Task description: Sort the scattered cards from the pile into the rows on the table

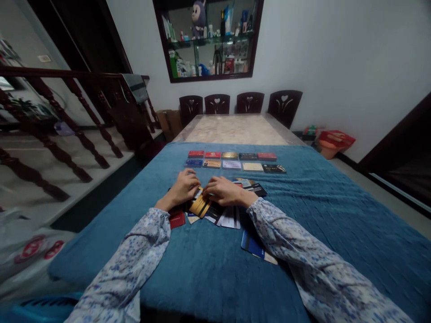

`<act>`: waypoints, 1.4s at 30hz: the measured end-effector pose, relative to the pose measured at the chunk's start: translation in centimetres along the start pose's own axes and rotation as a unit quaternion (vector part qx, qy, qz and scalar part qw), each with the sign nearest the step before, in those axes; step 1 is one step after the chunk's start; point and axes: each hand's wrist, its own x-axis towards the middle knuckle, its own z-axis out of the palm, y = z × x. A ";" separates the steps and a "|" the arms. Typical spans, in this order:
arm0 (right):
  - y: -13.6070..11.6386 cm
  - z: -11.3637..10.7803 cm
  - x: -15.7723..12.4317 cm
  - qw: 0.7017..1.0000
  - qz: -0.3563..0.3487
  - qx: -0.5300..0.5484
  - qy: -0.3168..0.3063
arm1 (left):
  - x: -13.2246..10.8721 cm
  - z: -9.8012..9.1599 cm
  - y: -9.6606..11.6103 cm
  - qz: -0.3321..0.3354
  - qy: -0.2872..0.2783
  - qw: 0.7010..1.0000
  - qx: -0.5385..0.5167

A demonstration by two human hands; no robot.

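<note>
Over a loose heap of cards, my left hand point(184, 186) has its fingers bent and pressed together at a white-and-yellow card point(198, 193), which is partly hidden. My right hand point(225, 191) faces it with curled fingers at the upper edge of a yellow card with a dark stripe point(201, 206). Under and around my hands lie a red card point(177, 220), a whitish card point(230, 218) and a black card point(258, 189). Beyond them, cards stand in two neat rows, among them a gold stack point(229, 155) and a lilac card point(231, 165).
A blue cloth point(202, 269) covers the near part of the table; its bare marble-like top point(232, 128) shows behind. Blue cards point(252, 244) lie beside my right forearm. Dark chairs point(249, 102) line the far end. A plastic bag point(33, 251) sits at the left.
</note>
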 end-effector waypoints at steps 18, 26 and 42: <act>-0.8 -1.8 -1.2 0.989 0.090 -0.101 -0.058 | -1.0 0.1 1.8 0.010 -0.041 0.999 -0.021; 0.0 -2.0 -1.6 0.989 0.118 -0.066 -0.061 | -1.1 0.1 1.6 -0.005 -0.080 0.997 -0.017; 1.9 -1.0 -1.8 0.997 0.069 -0.023 -0.009 | -1.0 0.3 1.1 0.022 -0.049 0.998 -0.042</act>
